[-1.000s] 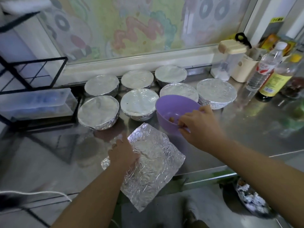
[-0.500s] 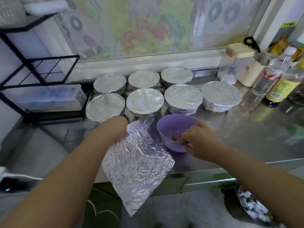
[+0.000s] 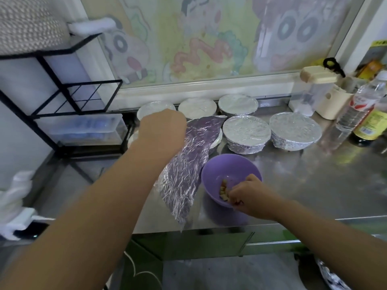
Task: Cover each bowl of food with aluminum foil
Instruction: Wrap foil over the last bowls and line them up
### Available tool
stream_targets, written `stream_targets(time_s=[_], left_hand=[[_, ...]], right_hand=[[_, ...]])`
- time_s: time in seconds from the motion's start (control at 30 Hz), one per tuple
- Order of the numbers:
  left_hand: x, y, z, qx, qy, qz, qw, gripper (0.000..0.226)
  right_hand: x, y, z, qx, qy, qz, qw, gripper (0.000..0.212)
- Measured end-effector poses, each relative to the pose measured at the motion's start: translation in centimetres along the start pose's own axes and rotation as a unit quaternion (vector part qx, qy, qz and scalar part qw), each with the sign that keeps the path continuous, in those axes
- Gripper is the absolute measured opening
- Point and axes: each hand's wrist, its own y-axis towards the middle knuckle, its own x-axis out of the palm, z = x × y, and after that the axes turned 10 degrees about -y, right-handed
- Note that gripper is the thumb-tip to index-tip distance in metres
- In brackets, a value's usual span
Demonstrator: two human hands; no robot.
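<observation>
One uncovered purple bowl (image 3: 230,174) stood on the worktop (image 3: 314,185). Behind it were seven foil-covered bowls (image 3: 246,132), two of them showing only as slivers. One loose foil sheet (image 3: 186,164) hung just left of it. Two bottles (image 3: 356,109) and two pale containers (image 3: 333,109) stood well to its right. Two hands were in view, the left hand (image 3: 163,128) and the right hand (image 3: 249,195).

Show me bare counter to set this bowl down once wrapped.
Bare steel counter right of the purple bowl, bordered behind by two foil-covered bowls and the bottles, running to the front edge. The back by the window is crowded with more of them; the foil sheet in the left hand blocks the left.
</observation>
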Motion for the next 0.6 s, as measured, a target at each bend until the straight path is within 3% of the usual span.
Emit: stream_targets(time_s=[0.13, 0.2, 0.27, 0.33, 0.4, 0.47, 0.5, 0.53, 0.6], left_hand=[[-0.9, -0.2, 0.4, 0.014, -0.020, 0.064, 0.998, 0.023], [-1.7, -0.3, 1.0, 0.010, -0.006, 0.088, 0.996, 0.017], [-2.5, -0.3, 1.7, 0.012, -0.015, 0.113, 0.993, 0.016], [-2.9, 0.0, 2.4, 0.033, -0.041, 0.133, 0.990, 0.021], [-2.9, 0.5, 2.8, 0.050, -0.094, 0.154, 0.982, 0.028], [-2.0, 1.3, 2.8, 0.050, -0.202, 0.164, 0.964, 0.030], [-1.1, 1.5, 2.8, 0.035, -0.273, 0.160, 0.948, 0.028], [-0.1, 1.4, 2.9, 0.007, -0.349, 0.148, 0.925, 0.025], [2.5, 0.6, 3.2, -0.072, -0.485, 0.089, 0.867, 0.018]], right_hand=[[-0.2, 0.2, 0.3, 0.011, 0.038, -0.015, 0.999, 0.036], [-0.8, 0.1, 1.0, 0.054, 0.153, 0.004, 0.987, 0.048], [-1.6, 0.2, 1.8, 0.114, 0.288, 0.069, 0.948, 0.052], [-2.6, 0.9, 2.8, 0.210, 0.412, 0.132, 0.877, 0.070], [-3.5, 1.9, 3.8, 0.291, 0.562, 0.158, 0.758, 0.096], [-3.7, 2.7, 5.0, 0.329, 0.682, 0.175, 0.629, 0.103], [-3.7, 3.0, 5.4, 0.354, 0.703, 0.191, 0.586, 0.106], [-3.7, 3.0, 5.7, 0.384, 0.698, 0.213, 0.565, 0.104], [-3.4, 2.6, 5.7, 0.430, 0.649, 0.267, 0.568, 0.078]])
